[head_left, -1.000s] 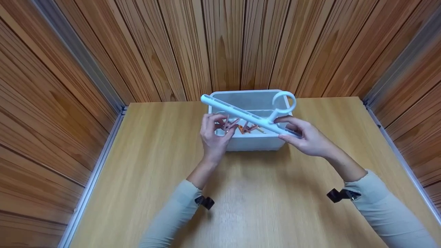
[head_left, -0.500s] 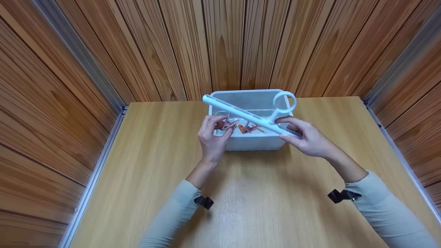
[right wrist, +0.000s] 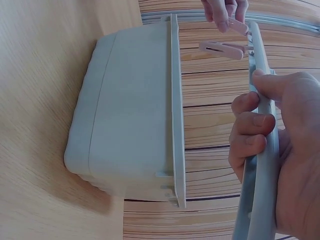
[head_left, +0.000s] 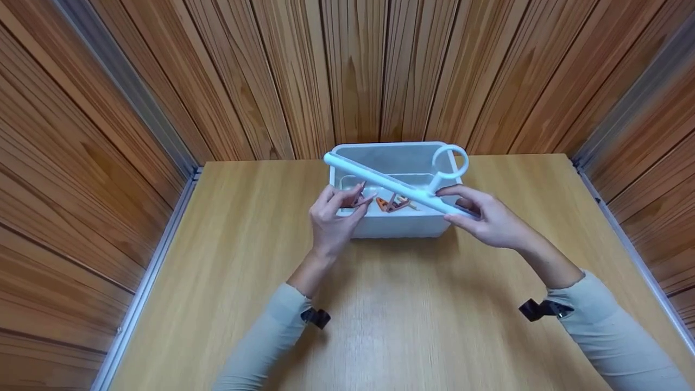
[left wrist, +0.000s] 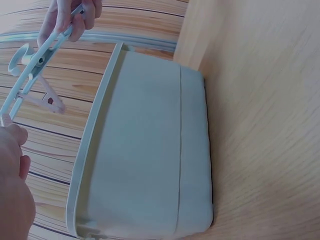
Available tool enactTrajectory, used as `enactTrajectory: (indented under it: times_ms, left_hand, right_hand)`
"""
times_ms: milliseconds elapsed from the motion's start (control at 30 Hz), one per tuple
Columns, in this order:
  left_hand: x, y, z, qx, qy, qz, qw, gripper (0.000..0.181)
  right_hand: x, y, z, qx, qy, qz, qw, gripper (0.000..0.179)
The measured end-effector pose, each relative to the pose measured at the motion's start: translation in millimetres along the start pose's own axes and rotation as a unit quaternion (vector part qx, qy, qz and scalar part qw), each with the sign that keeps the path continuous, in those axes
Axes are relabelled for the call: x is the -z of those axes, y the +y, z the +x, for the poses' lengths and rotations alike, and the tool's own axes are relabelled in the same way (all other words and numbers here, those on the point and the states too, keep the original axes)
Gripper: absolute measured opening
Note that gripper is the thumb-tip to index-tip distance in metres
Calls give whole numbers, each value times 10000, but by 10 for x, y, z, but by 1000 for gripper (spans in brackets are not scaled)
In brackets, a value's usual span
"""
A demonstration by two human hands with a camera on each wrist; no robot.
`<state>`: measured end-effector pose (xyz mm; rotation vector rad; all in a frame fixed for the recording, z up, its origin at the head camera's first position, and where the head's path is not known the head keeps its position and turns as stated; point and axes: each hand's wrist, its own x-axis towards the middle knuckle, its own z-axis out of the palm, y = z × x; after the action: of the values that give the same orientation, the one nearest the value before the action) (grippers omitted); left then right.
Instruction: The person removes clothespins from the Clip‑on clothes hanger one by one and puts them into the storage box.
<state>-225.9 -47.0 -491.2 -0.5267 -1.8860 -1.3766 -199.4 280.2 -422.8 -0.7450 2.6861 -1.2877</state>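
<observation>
A pale blue clip hanger [head_left: 380, 179] with a ring hook [head_left: 466, 163] slants over a bin [head_left: 399, 225]. My right hand [head_left: 486, 217] grips the lower right end of its bar, fingers curled round it in the right wrist view. Below the bar's raised end, my left hand [head_left: 334, 220] pinches a pink clothespin [right wrist: 239, 26] between thumb and fingers. A second pink clothespin [right wrist: 222, 49] hangs from the bar beside it, apart from the fingers. In the left wrist view, my left hand [left wrist: 15, 175] is cut by the frame edge.
Inside the bin, an orange clothespin [head_left: 381, 204] shows among several clothespins, partly hidden by its front wall. The bin stands near the back of the wooden table [head_left: 391, 315]. Wood-plank walls [head_left: 353, 70] close in the back and sides.
My left hand has shifted slightly left and down with the clothespin. The hanger's raised end has moved a little right and down, and the bar has rolled slightly. The bin has not moved.
</observation>
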Motion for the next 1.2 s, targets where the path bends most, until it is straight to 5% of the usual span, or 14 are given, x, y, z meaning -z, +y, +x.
enactTrajectory:
  times_ms: [700,1200]
  left_hand:
    - [152,-41,120,-388,-946,154,9946,33]
    - [246,-70,161,220,-1312,-533,9897,31]
  right_hand:
    - [-11,57,-18,-38,-121,-169,9998,38]
    - [-15,42,-48,24,-127,-30,9999,39]
